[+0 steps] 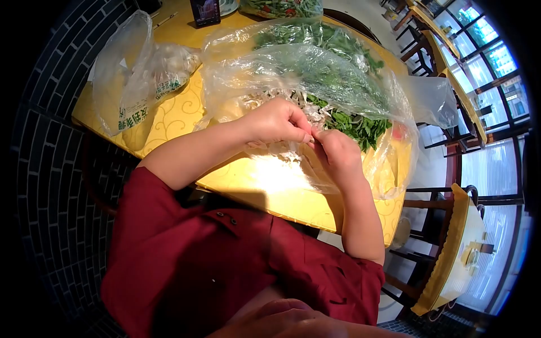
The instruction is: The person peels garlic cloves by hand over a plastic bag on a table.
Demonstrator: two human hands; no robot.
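My left hand [277,121] and my right hand [340,155] meet over the table, both closed, thumbs and fingertips pinched together. Whatever lies between the fingertips is too small and too covered to make out. Pale papery skins [290,151], which look like garlic peel, are scattered below and behind the hands. Just beyond the hands, loose green leaves [360,127] spill from under a large clear plastic bag [332,62]. More greens show through that bag's film.
A clear bag with pale bulbs, probably garlic [173,65], and a crumpled printed bag [127,84] are at the left. A dark phone-like screen [205,12] and a bag of mixed vegetables [282,8] stand at the back of the yellow table [174,115].
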